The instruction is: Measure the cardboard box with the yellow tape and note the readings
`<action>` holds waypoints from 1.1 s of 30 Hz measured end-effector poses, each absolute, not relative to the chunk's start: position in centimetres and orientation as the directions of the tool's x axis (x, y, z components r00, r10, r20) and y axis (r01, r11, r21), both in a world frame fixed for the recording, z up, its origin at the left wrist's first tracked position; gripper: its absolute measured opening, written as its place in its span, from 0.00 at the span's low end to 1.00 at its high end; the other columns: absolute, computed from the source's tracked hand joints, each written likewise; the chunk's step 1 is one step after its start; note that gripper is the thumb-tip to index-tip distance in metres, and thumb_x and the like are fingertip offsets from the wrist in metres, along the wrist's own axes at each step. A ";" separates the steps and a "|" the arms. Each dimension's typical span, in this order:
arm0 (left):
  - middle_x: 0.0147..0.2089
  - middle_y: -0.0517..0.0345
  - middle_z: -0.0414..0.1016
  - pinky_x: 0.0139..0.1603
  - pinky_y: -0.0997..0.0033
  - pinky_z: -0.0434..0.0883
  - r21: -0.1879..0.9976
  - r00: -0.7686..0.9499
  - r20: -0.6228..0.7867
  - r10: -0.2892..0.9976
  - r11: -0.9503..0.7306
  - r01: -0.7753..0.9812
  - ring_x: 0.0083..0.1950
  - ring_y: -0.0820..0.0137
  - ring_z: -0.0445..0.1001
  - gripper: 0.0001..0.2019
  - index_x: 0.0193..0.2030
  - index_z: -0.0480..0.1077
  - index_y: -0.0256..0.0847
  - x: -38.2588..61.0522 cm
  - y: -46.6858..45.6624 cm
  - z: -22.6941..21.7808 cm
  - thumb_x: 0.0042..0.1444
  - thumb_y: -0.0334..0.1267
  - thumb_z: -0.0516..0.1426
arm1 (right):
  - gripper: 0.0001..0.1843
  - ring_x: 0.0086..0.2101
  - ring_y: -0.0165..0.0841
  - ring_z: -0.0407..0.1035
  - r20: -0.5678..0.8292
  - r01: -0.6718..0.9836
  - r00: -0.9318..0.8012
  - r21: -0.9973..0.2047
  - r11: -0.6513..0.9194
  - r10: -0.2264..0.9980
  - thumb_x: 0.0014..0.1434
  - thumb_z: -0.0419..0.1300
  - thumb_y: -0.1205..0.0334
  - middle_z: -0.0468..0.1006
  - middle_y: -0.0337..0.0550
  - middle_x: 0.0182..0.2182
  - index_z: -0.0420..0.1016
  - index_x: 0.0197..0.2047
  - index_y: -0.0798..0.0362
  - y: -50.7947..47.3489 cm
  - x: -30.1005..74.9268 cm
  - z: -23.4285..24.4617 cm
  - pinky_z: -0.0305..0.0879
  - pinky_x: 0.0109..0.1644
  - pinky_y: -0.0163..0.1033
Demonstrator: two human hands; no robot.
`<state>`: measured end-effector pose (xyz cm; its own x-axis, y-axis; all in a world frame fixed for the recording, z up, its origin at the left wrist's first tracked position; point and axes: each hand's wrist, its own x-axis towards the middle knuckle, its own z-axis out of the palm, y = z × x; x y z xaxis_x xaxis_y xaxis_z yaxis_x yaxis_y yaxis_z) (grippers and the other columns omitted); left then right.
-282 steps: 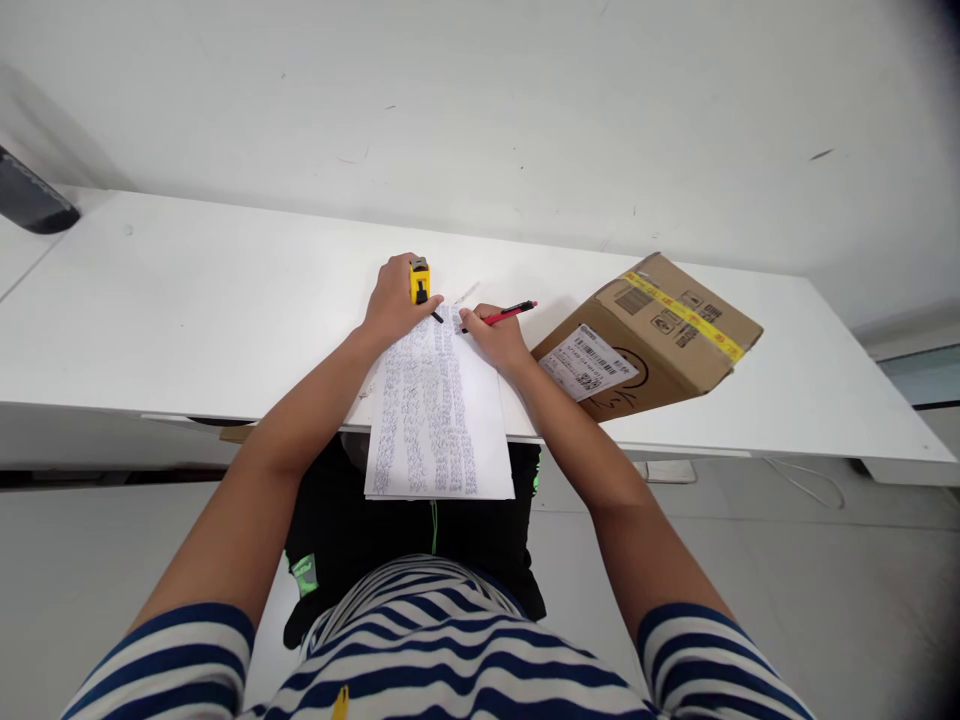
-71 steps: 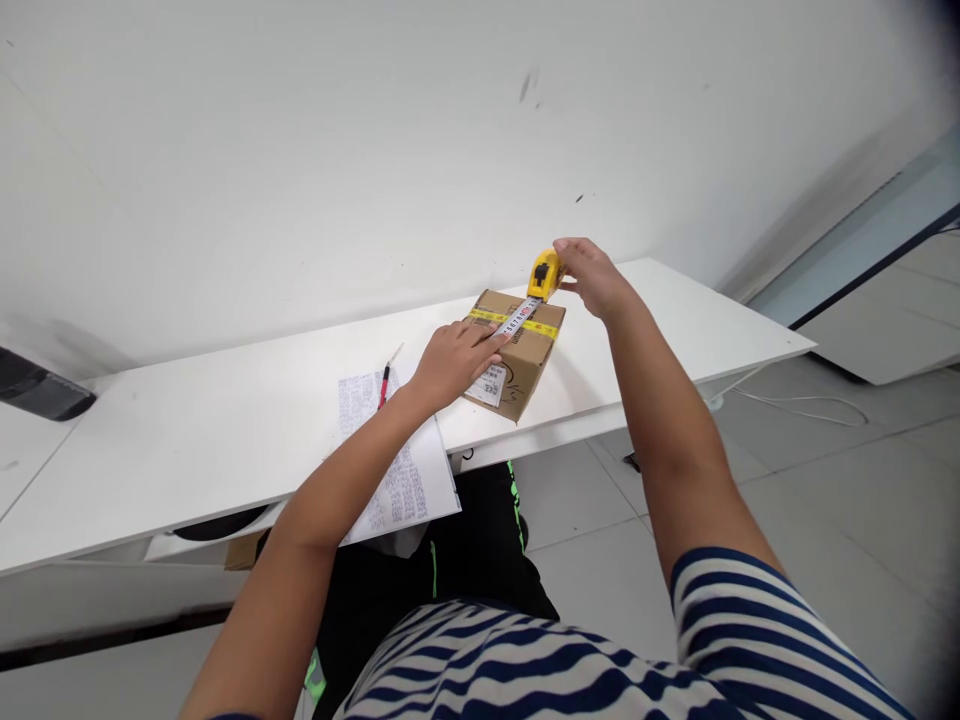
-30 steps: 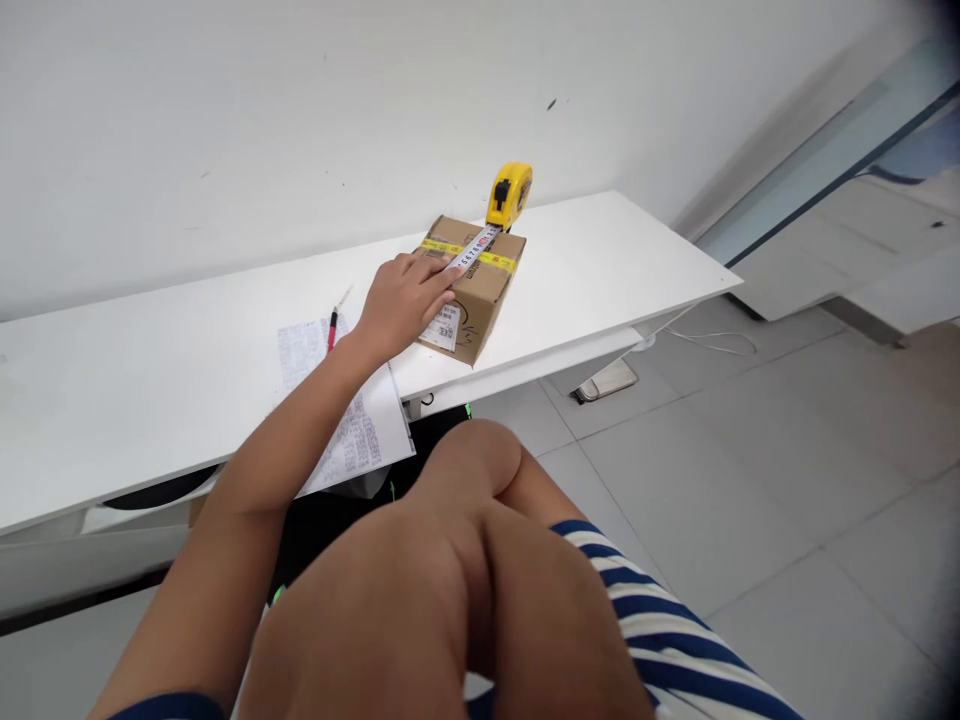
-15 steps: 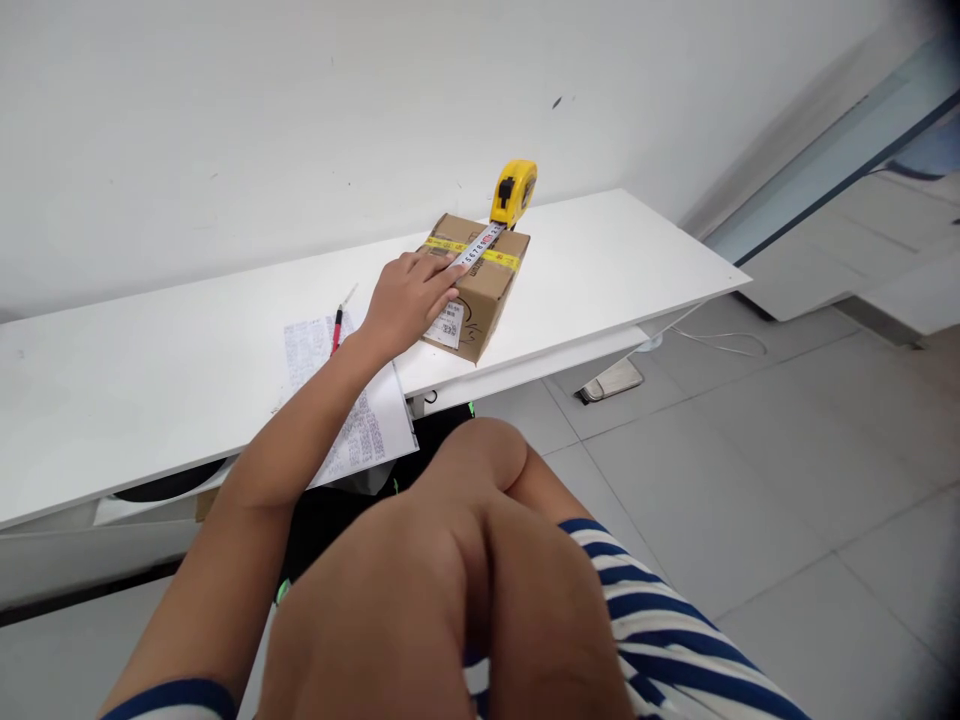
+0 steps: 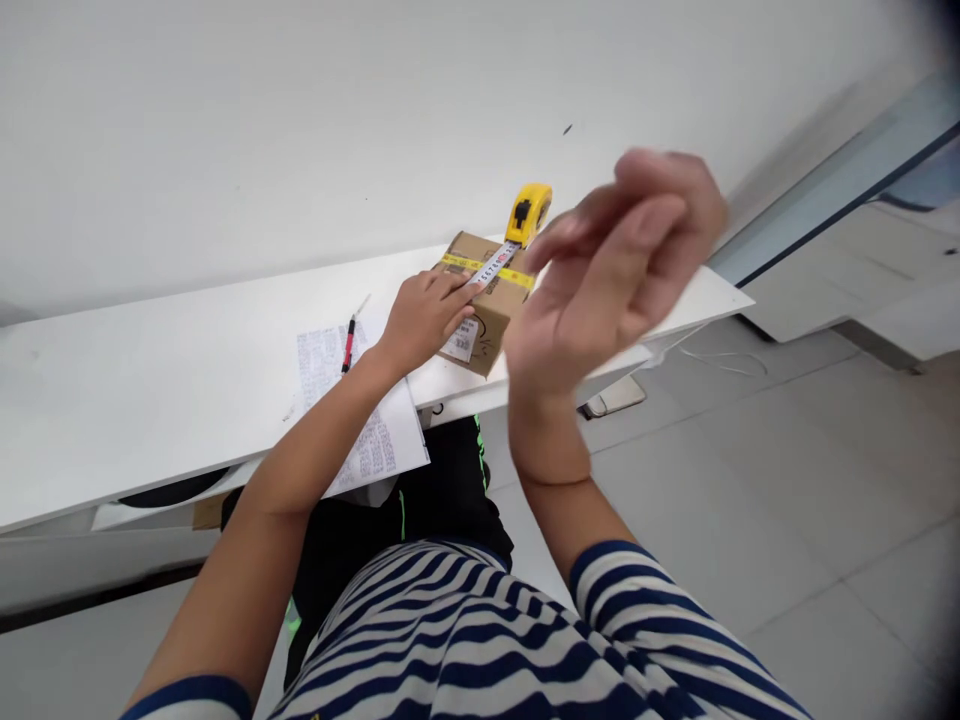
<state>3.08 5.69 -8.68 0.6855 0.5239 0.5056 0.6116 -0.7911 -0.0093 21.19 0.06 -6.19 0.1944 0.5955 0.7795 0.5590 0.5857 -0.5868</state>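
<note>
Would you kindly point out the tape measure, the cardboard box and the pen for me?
tape measure [image 5: 528, 212], head view, on its yellow case.
cardboard box [image 5: 491, 322], head view, on its brown near side.
pen [image 5: 348, 347], head view, on its red barrel.

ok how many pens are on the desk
1: a red pen lying on the written sheet, just beside the left hand on the cardboard box. Others may be hidden.

Brown cardboard box [image 5: 487, 320] banded with yellow tape [image 5: 487, 270], under the left hand [image 5: 424, 315]. Yellow tape measure [image 5: 528, 212] with a white blade beyond the fingertips. Red pen [image 5: 348, 345] on white printed paper [image 5: 352, 410] by the wrist. White desk [image 5: 150, 370]. Navy-and-white striped shirt [image 5: 465, 640].
</note>
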 end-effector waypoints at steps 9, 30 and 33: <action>0.67 0.48 0.78 0.63 0.52 0.69 0.001 0.654 0.553 0.516 -0.786 0.618 0.63 0.57 0.74 0.21 0.68 0.74 0.47 2.6 5.0 -8.7 0.75 0.43 0.50 | 0.64 0.78 0.60 0.44 0.318 0.391 0.240 -0.896 0.209 0.917 0.49 0.69 0.26 0.51 0.46 0.80 0.44 0.80 0.31 12.7 32.2 -7.8 0.51 0.78 0.74; 0.67 0.47 0.79 0.65 0.50 0.71 0.029 0.650 0.533 0.542 -0.779 0.626 0.65 0.55 0.75 0.20 0.67 0.75 0.47 2.5 4.5 -8.5 0.75 0.43 0.51 | 0.31 0.57 0.45 0.71 0.525 0.490 0.274 -0.797 0.353 0.806 0.56 0.68 0.43 0.74 0.49 0.61 0.70 0.60 0.43 11.3 28.9 -6.7 0.75 0.61 0.59; 0.66 0.47 0.79 0.65 0.50 0.71 0.027 0.649 0.537 0.538 -0.781 0.625 0.65 0.55 0.76 0.20 0.67 0.75 0.48 2.4 4.5 -8.5 0.74 0.43 0.52 | 0.30 0.58 0.44 0.71 0.542 0.494 0.285 -0.790 0.363 0.791 0.57 0.67 0.44 0.73 0.49 0.61 0.70 0.60 0.43 11.2 28.7 -6.8 0.76 0.61 0.57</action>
